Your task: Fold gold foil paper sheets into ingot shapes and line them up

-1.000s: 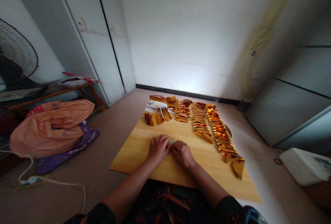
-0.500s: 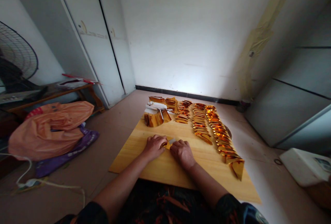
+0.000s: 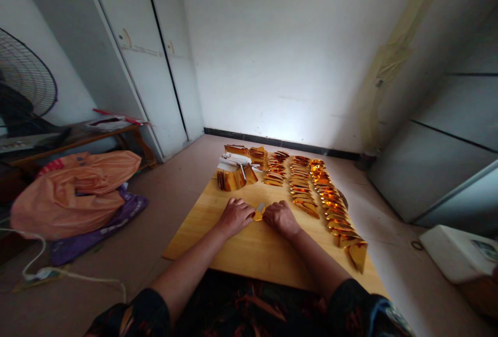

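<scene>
A small piece of gold foil paper [image 3: 258, 216], with a pale grey-white part on it, lies between my two hands over the wooden board [image 3: 210, 233]. My left hand [image 3: 237, 216] has its fingers closed on the left edge of the paper. On the opposite edge, my right hand [image 3: 282, 218] pinches it, fingers curled. To the right, shiny folded gold pieces [image 3: 330, 202] stand in overlapping rows. Behind my hands are stacks of flat gold sheets [image 3: 232, 179] with a white packet [image 3: 235, 159] among them.
An orange bag [image 3: 73, 192] and a purple bag [image 3: 101, 230] lie on the floor at left, near a white cable [image 3: 93, 279]. A fan [image 3: 27, 78] stands on a low bench. At right is a white box [image 3: 459, 251]; a wall rises behind the board.
My hands have moved slightly apart, the right one shifting to the right. More of the gold paper shows between them, and its pale part now points more upright.
</scene>
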`<state>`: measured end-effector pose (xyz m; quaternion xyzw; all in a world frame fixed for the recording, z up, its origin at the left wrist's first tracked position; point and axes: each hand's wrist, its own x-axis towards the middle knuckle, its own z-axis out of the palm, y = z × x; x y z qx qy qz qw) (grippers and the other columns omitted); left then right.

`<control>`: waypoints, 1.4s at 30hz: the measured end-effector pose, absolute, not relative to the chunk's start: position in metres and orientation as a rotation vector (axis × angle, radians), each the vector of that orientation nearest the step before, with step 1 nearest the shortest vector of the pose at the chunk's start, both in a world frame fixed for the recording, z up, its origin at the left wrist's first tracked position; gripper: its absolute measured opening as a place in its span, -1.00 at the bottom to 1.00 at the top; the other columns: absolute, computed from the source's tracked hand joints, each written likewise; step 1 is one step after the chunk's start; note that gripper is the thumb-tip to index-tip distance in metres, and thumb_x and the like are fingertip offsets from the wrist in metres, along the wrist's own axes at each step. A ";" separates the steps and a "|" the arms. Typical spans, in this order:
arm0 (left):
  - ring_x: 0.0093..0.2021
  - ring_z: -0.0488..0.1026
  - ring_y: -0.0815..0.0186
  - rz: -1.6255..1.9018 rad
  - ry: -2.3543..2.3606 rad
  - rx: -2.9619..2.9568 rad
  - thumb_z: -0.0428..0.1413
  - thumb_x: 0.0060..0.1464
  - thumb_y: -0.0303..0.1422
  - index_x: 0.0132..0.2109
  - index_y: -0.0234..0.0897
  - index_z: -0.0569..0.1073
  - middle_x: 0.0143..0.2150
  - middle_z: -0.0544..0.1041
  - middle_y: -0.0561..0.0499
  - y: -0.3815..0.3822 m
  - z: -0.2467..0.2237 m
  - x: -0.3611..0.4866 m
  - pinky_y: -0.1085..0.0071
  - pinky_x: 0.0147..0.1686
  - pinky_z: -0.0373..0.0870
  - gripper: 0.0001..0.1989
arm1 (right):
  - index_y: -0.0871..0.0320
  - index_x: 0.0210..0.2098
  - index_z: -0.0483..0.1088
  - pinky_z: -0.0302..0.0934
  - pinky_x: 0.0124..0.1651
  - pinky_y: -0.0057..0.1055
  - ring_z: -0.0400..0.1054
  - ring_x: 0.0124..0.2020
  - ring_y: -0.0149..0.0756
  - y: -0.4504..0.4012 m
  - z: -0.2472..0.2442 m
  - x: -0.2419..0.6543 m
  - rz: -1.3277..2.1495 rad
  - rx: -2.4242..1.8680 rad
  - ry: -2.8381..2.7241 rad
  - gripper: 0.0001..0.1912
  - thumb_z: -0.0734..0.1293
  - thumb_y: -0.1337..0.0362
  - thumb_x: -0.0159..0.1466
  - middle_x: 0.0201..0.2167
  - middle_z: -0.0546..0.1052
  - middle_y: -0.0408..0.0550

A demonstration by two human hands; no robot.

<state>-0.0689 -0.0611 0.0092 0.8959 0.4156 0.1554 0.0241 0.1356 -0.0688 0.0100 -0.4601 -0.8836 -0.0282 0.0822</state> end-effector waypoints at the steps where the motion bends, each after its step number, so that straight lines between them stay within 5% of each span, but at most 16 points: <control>1: -0.14 0.33 0.23 0.473 1.267 2.786 0.06 0.12 -0.36 -0.20 -0.15 0.47 -0.23 0.54 0.01 -0.060 0.009 -0.069 0.27 -0.13 0.09 -0.88 | 0.10 -0.38 0.46 -0.07 -0.19 -0.35 0.25 -0.33 -0.34 -0.067 0.011 0.136 -0.072 -1.338 -2.661 -0.78 0.20 0.28 0.32 -0.39 0.52 -0.09; 10: -0.17 0.33 0.22 0.519 1.224 2.838 -0.02 0.20 -0.35 -0.16 -0.16 0.46 -0.28 0.51 -0.04 -0.056 0.004 -0.067 0.27 -0.14 0.15 -0.83 | 0.13 -0.30 0.42 -0.02 -0.18 -0.34 0.26 -0.31 -0.29 -0.066 0.004 0.141 -0.110 -1.155 -2.717 -0.75 0.12 0.32 0.36 -0.38 0.50 -0.02; 18: -0.22 0.33 0.23 0.571 1.242 2.855 -0.07 0.22 -0.37 -0.29 -0.20 0.48 -0.38 0.46 -0.06 -0.055 -0.001 -0.063 0.28 -0.16 0.17 -0.77 | 0.13 -0.32 0.42 -0.01 -0.22 -0.38 0.25 -0.25 -0.27 -0.076 -0.006 0.124 -0.130 -1.534 -2.463 -0.77 0.16 0.28 0.35 -0.33 0.49 -0.01; 24: -0.16 0.33 0.18 0.608 1.195 2.792 0.08 0.10 -0.34 -0.17 -0.17 0.48 -0.27 0.49 -0.06 -0.059 -0.003 -0.062 0.24 -0.12 0.20 -0.85 | 0.12 -0.33 0.42 0.01 -0.20 -0.37 0.22 -0.20 -0.24 -0.082 -0.012 0.125 -0.084 -1.674 -2.336 -0.80 0.17 0.30 0.34 -0.27 0.44 0.01; 32: -0.17 0.38 0.28 0.761 1.244 2.481 -0.03 0.02 -0.57 -0.06 -0.17 0.46 -0.26 0.51 0.00 -0.054 -0.014 -0.054 0.34 -0.11 0.32 -0.63 | 0.09 -0.26 0.42 0.02 -0.20 -0.42 0.28 -0.19 -0.28 -0.076 -0.015 0.140 0.059 -1.710 -2.258 -0.82 0.18 0.32 0.33 -0.28 0.48 -0.03; 42: -0.25 0.47 0.33 0.777 1.507 2.118 0.02 0.04 -0.51 0.02 -0.20 0.37 -0.29 0.54 0.05 -0.045 -0.013 -0.041 0.41 -0.19 0.35 -0.63 | 0.10 -0.22 0.39 0.01 -0.24 -0.44 0.39 -0.21 -0.32 -0.074 -0.003 0.132 0.251 -1.941 -2.022 -0.84 0.18 0.30 0.33 -0.26 0.54 -0.07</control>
